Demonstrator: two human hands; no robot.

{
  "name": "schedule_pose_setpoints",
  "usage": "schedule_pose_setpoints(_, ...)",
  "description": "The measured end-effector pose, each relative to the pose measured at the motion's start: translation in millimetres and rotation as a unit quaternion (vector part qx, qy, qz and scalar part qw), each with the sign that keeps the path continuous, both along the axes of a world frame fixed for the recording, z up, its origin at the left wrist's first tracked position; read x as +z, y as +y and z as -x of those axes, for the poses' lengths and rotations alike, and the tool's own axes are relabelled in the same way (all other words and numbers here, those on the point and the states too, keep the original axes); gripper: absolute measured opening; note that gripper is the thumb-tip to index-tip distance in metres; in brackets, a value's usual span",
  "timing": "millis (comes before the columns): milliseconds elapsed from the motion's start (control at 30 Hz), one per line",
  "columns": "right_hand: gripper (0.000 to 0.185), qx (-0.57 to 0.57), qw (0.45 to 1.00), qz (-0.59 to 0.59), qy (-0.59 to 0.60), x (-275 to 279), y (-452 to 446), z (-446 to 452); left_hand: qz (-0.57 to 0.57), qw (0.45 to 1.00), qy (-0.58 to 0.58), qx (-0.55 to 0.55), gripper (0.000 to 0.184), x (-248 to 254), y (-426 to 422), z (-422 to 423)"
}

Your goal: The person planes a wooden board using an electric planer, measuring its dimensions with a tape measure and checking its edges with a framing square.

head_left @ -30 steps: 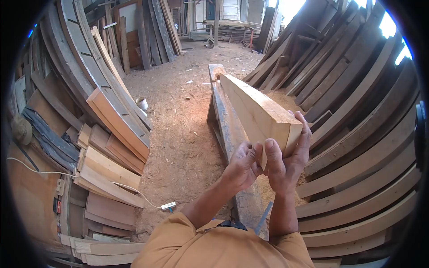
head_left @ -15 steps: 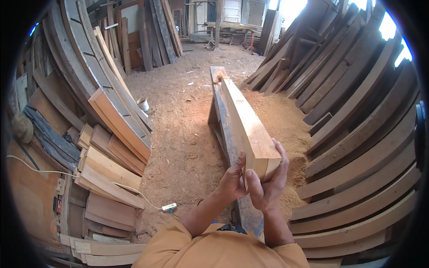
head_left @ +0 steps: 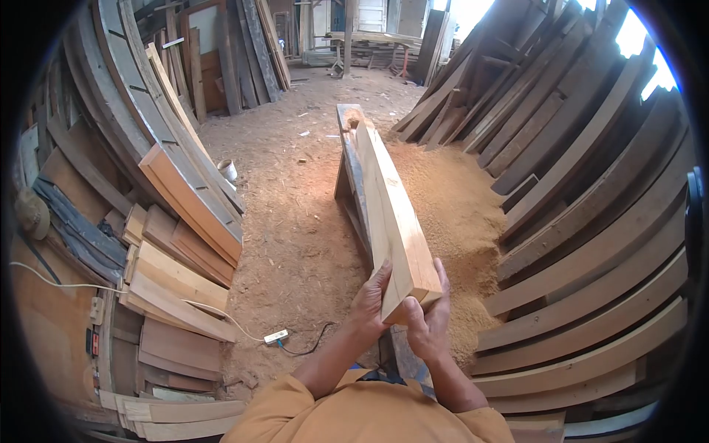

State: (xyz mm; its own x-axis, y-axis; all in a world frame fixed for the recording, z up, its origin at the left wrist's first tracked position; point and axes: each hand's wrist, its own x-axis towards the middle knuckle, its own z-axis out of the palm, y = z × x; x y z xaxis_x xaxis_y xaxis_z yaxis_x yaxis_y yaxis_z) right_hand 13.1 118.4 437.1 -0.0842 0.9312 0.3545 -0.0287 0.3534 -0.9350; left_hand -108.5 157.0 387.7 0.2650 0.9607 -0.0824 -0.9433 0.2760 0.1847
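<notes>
A thick, pale wooden beam (head_left: 402,214) runs away from me above a narrow, worn wooden bench (head_left: 353,170). My left hand (head_left: 369,297) grips the left side of its near end, thumb up along the face. On the other side my right hand (head_left: 430,317) wraps round the near end, its thumb against the end face and its fingers on the right side. The near end is tilted, with an edge facing up. The beam's far end lies by the bench's far end, close to a notch there. Its underside is hidden.
Sawdust (head_left: 443,192) is heaped right of the bench. Boards (head_left: 591,317) lean in rows along the right, and more planks (head_left: 177,273) are stacked at left. A power strip (head_left: 276,337) with a cable lies on the floor. A white cup (head_left: 227,170) stands by the left boards.
The beam has rolled in my hands, so its near end is turned and more of its left face shows. Both hands have shifted a little left and down. The view has moved slightly.
</notes>
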Motion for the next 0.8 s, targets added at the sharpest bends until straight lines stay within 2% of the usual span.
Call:
schedule_pose_setpoints(33,0.094,0.020,0.996,0.067,0.059,-6.4,-7.2,-2.0,-0.005,0.999,0.038,0.001,0.054,-11.0,-2.4,3.7)
schedule_pose_setpoints(133,0.088,0.073,0.965,0.225,0.110,-34.0,-14.6,-24.6,0.022,0.991,0.129,0.019,0.056,-40.7,-9.1,8.5)
schedule_pose_setpoints(167,0.082,0.097,0.965,0.204,0.129,-39.3,-14.4,-27.6,0.030,0.986,0.164,0.020,0.056,-45.0,-13.4,9.9)
schedule_pose_setpoints(267,0.073,0.127,0.936,0.276,0.181,-63.4,-14.8,-38.0,0.030,0.970,0.239,0.027,0.058,-70.0,-16.9,9.2)
schedule_pose_setpoints(367,0.074,0.125,0.891,0.377,0.221,-84.1,-16.8,-46.2,0.023,0.962,0.269,0.051,0.059,-102.8,-21.3,3.7)
schedule_pose_setpoints(433,0.064,0.135,0.873,0.424,0.199,-126.3,-16.1,-50.5,0.023,0.951,0.300,0.066,0.060,-123.6,-28.3,0.0)
schedule_pose_setpoints(500,0.057,0.156,0.849,0.472,0.177,-145.1,-21.8,-52.0,0.023,0.932,0.352,0.078,0.062,-143.5,-35.3,-0.7)
schedule_pose_setpoints(600,0.055,0.142,0.814,0.535,0.176,-214.9,-35.6,-49.8,0.036,0.893,0.444,0.065,0.064,-171.2,-52.6,7.0)
schedule_pose_setpoints(700,0.053,0.113,0.842,0.520,0.084,-264.6,-47.7,-38.2,0.042,0.860,0.507,0.036,0.071,-262.6,-68.4,21.0)
schedule_pose_setpoints(733,0.054,0.107,0.850,0.516,0.020,-279.3,-51.0,-34.7,0.046,0.848,0.527,0.022,0.073,-295.6,-73.0,24.7)
schedule_pose_setpoints(800,0.056,0.097,0.853,0.501,-0.109,-301.7,-53.5,-28.5,0.111,0.780,0.615,-0.022,0.085,-369.9,-86.2,26.8)
